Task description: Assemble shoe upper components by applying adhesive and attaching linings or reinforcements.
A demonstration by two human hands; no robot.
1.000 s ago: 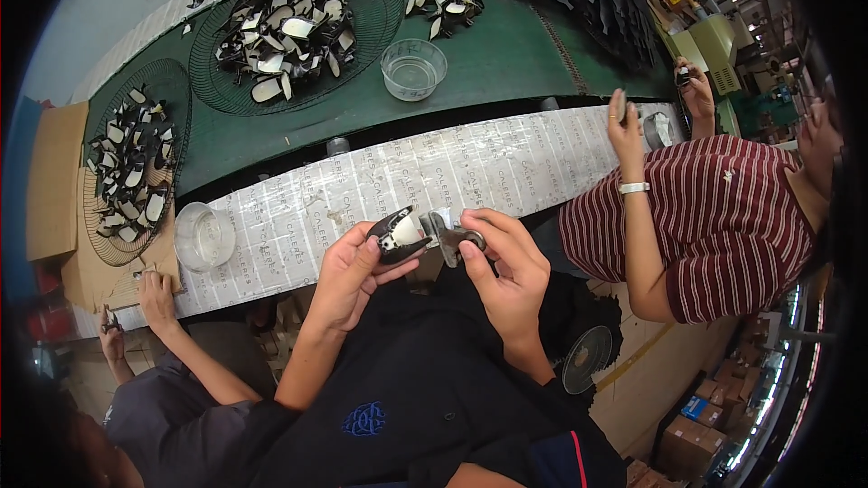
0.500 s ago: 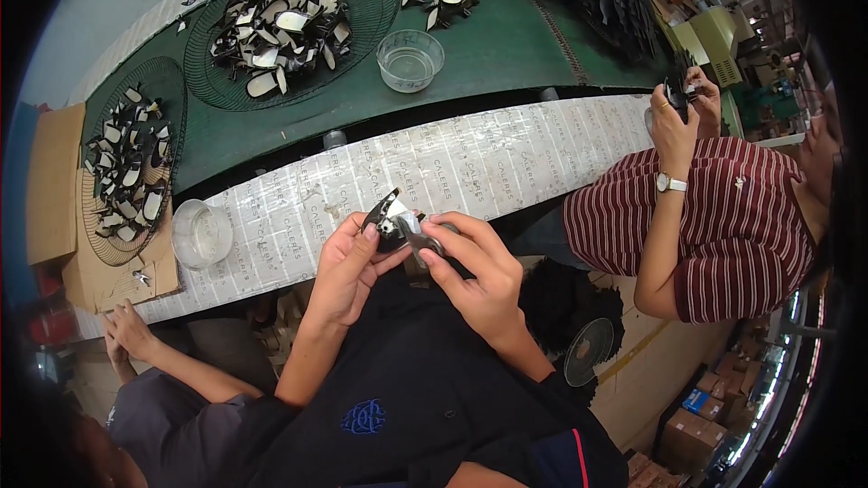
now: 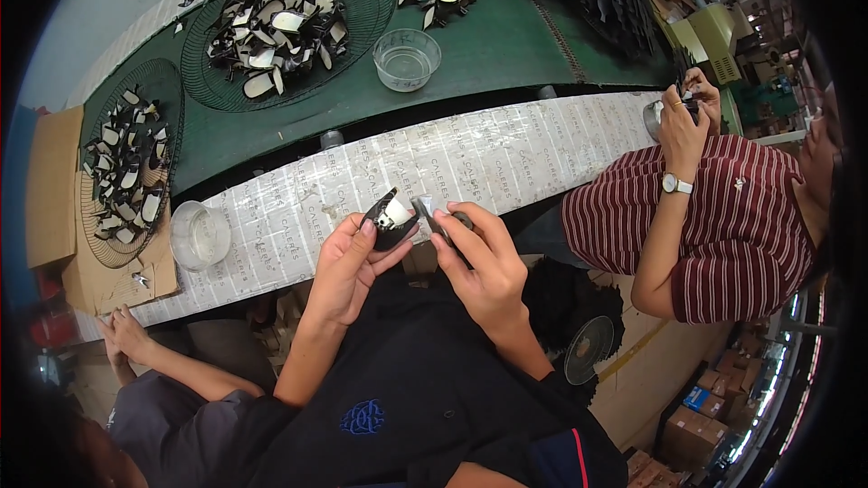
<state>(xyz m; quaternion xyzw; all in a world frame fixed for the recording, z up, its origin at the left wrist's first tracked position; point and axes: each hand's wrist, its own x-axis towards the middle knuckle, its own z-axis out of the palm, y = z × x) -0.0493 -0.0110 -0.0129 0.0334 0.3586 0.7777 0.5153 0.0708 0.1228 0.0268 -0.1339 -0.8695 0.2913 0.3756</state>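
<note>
My left hand (image 3: pixel 348 262) pinches a small curved shoe part (image 3: pixel 390 220), glossy black outside with a white lining, above the worktable's near side. A small dark metal hand tool (image 3: pixel 461 220), perhaps scissors, is in the closed fingers of my right hand (image 3: pixel 488 262). Near its tip is a small whitish scrap (image 3: pixel 426 202). The tool's end is just right of the shoe part, with a narrow gap between them. My fingers hide much of the tool, so its exact kind is unclear.
Wire baskets (image 3: pixel 212 99) of similar black-and-white parts lie beyond, with a loose pile (image 3: pixel 440 0). Clear plastic bowls (image 3: pixel 407 60) stand on the green belt (image 3: pixel 488 50) and the white-covered edge (image 3: pixel 434 140). Co-workers' hands (image 3: pixel 684 117) are at right, lower left and top left.
My right hand and the tool have drawn back to the right from the shoe part, uncovering more of its white lining. The left hand stays nearly in place, still holding the part.
</note>
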